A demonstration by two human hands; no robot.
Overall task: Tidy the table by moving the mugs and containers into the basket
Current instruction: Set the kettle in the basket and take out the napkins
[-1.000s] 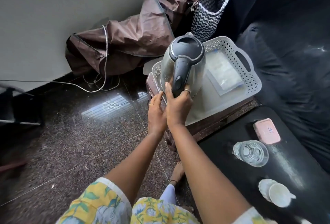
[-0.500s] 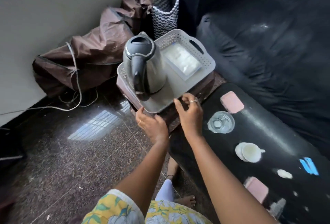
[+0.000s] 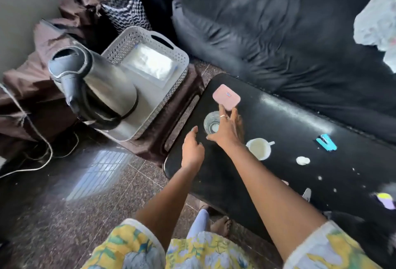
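We've set the electric kettle (image 3: 96, 88) in the basket (image 3: 150, 39). Beside the basket, our right hand (image 3: 227, 131) spreads empty over the glass tumbler (image 3: 211, 125), seemingly next; our left hand (image 3: 192, 150) is relaxed and empty.

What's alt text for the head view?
Right hand reaches, fingers spread, over a glass toward a pink container on a black table; left hand hovers open nearby. A kettle stands in the grey basket; a white mug sits beside the forearm.
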